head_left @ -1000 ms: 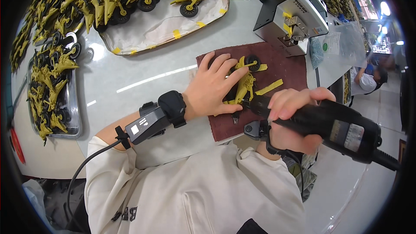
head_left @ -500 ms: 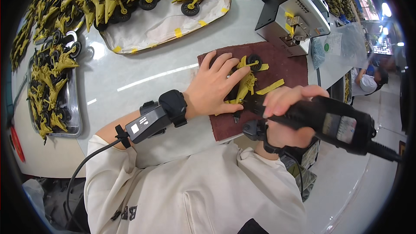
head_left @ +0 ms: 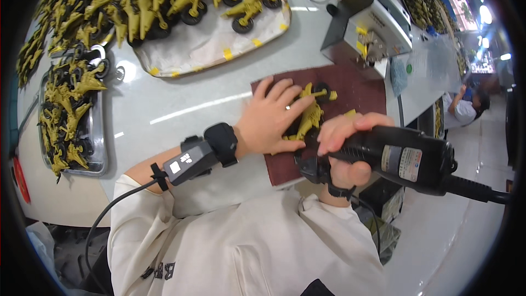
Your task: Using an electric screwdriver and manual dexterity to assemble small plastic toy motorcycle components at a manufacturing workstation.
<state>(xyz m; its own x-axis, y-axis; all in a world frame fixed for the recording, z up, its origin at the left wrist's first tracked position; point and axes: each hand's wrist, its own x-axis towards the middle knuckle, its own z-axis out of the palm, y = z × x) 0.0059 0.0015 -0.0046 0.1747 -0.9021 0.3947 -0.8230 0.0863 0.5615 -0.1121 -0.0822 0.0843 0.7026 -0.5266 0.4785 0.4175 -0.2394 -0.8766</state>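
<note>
On a dark red cloth (head_left: 361, 85) lies a yellow toy motorcycle (head_left: 312, 112) with black wheels. My left hand (head_left: 268, 115) rests over it, fingers spread, bracing it between thumb and forefinger; part of the toy is under the palm. My right hand (head_left: 348, 145) is wrapped round a black corded electric screwdriver (head_left: 383, 156). The tool points left toward the near end of the motorcycle, and its tip is hidden behind my fingers. Both wrists carry strapped black devices.
A metal screw feeder box (head_left: 378, 33) stands beyond the cloth at right, beside a clear plastic bag (head_left: 424, 66). Yellow toy motorcycles crowd a paper-lined tray (head_left: 192, 63) at the back and a metal tray (head_left: 98, 153) at left. Another person (head_left: 463, 107) sits far right.
My right hand and the screwdriver have shifted left, closer to the motorcycle, covering most of a yellow strip on the cloth. My left hand keeps its place on the toy.
</note>
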